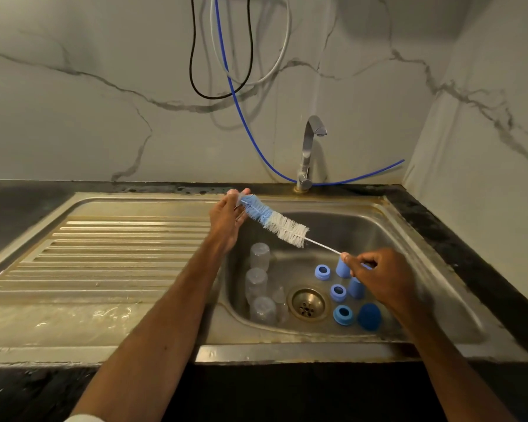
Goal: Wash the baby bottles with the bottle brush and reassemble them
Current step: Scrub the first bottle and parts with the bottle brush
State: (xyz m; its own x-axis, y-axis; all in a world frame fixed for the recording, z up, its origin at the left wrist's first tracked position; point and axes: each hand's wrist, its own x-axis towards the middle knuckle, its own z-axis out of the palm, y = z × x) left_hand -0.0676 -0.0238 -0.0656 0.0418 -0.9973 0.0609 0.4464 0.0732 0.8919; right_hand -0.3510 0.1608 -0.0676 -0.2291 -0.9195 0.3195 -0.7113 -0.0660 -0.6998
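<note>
two bare forearms reach in from the near edge, with a bit of white sleeve at the bottom left. left hand is up over the sink's back rim, back of the hand to the camera, thumb and fingertips pinching the blue tip of the blue-and-white bristle bottle brush with twisted wire stem. right hand hangs over the right half of the basin, thumb and forefinger pinching the wire stem near its end, other fingers curled in. brush is in the air over the basin, slanting down from the left hand to the right hand, touching nothing else.

stainless steel sink has a ribbed drainboard on the left and the basin on the right. three clear plastic baby bottles stand mouth-down in a row along the basin's left wall. a small clear piece stands next to them; cannot tell what it is. round metal drain is in the middle of the basin floor. right of the drain are three blue collar rings; two light blue caps are partly behind the right hand, and a dark blue domed cap lies nearest the front right corner.

chrome faucet stands at the back rim, spout over the basin. blue hose, black cable and white cable hang on the marble-look wall. dark countertop surrounds the sink.
</note>
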